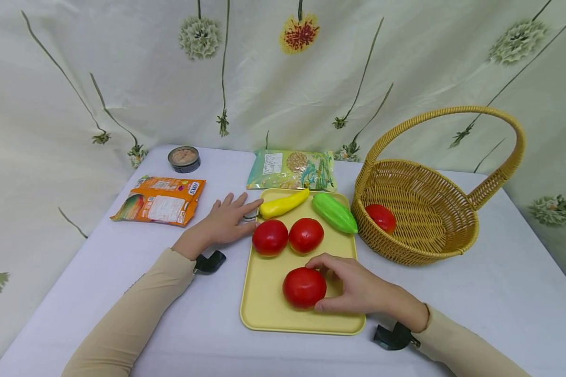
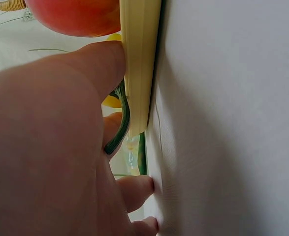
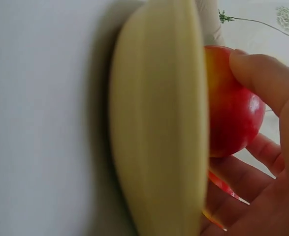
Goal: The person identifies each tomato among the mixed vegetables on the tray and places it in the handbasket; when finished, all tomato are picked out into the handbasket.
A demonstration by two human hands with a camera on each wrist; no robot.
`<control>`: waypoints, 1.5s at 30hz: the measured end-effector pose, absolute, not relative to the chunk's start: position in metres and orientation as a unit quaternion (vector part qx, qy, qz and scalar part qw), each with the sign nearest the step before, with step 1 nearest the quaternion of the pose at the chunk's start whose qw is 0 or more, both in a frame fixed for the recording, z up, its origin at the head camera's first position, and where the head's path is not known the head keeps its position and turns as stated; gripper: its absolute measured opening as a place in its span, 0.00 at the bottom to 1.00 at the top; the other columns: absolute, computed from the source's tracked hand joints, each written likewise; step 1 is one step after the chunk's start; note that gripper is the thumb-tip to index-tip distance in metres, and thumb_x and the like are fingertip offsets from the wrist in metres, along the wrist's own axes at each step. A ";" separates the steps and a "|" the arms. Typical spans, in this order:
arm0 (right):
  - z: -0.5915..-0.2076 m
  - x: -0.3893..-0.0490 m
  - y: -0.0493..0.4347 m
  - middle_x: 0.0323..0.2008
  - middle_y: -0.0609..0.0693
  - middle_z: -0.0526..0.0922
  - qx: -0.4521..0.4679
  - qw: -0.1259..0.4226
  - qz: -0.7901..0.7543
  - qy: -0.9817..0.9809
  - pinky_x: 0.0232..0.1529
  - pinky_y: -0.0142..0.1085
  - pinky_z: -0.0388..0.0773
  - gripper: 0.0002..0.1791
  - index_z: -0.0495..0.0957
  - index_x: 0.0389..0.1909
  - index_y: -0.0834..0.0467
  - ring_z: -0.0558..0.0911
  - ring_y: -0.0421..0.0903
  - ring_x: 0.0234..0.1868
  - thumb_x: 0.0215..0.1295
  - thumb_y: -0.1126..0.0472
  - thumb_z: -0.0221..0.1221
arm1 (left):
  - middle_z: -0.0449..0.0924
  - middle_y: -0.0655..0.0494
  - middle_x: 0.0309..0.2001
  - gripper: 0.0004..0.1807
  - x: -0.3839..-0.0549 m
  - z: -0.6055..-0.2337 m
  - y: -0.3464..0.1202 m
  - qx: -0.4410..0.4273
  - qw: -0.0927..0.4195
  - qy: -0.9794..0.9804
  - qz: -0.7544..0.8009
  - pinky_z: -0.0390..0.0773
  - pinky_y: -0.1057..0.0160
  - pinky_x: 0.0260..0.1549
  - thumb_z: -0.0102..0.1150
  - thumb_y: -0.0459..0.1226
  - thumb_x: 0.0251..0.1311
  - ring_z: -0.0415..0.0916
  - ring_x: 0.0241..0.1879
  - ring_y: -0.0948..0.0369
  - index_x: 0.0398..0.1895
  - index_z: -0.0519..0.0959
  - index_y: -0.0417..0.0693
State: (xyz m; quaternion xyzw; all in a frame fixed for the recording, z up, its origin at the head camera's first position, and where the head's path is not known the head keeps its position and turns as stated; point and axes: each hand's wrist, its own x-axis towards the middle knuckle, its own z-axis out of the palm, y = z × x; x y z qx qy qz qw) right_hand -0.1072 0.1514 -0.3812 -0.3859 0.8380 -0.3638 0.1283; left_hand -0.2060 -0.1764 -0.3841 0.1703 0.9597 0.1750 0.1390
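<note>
Three red fruits sit on the pale yellow tray (image 1: 264, 311), which lies lengthwise away from the person. The near red fruit (image 1: 304, 288) rests alone close to the tray's near end, with the right hand (image 1: 356, 288) about it from the right: fingertips curve over its far side and the thumb lies at its near side, so the hand holds it in a rounded grip. This fruit is nearly round, a little broader across than from far to near in the head view; which way its stem end points I cannot tell.

Beyond it, the far-left red fruit (image 1: 270, 237) and the far-right red fruit (image 1: 306, 235) sit side by side, about touching. Past these, the yellow pepper (image 1: 284, 203) runs slantwise, its tip to the far right and its dark green stem (image 2: 119, 120) jutting over the tray's left rim. The green pepper (image 1: 335, 212) slopes the other way, from far left to near right, ending by the basket (image 1: 405, 251), where another red fruit (image 1: 380, 218) lies against the left wall.

The left hand (image 1: 226, 220) rests on the table (image 1: 193, 319) with fingers spread wide, its thumb at the tray's left edge, just beside the stem.
</note>
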 end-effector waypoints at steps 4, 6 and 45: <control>-0.382 -0.109 0.153 0.55 0.43 0.84 -0.393 0.122 -0.364 0.835 0.56 0.36 0.80 0.36 0.73 0.64 0.52 0.79 0.38 0.52 0.55 0.53 0.75 | 0.45 0.37 0.82 0.38 -0.206 -0.384 -0.177 0.168 0.140 0.960 0.175 0.37 0.25 0.74 0.53 0.54 0.71 0.35 0.80 0.29 0.81 0.56 0.61; -0.382 -0.109 0.154 0.57 0.44 0.84 -0.397 0.116 -0.363 0.835 0.55 0.36 0.80 0.37 0.73 0.65 0.54 0.79 0.38 0.52 0.55 0.53 0.74 | 0.45 0.37 0.82 0.38 -0.206 -0.385 -0.177 0.168 0.141 0.960 0.175 0.37 0.25 0.74 0.53 0.54 0.71 0.35 0.80 0.30 0.81 0.56 0.62; -0.320 -0.149 0.247 0.49 0.29 0.79 -0.211 -0.142 -0.422 0.870 0.44 0.18 0.79 0.32 0.75 0.64 0.62 0.80 0.29 0.43 0.55 0.72 0.69 | 0.44 0.38 0.82 0.38 -0.206 -0.385 -0.177 0.169 0.139 0.960 0.177 0.37 0.25 0.74 0.53 0.54 0.71 0.35 0.80 0.29 0.81 0.56 0.61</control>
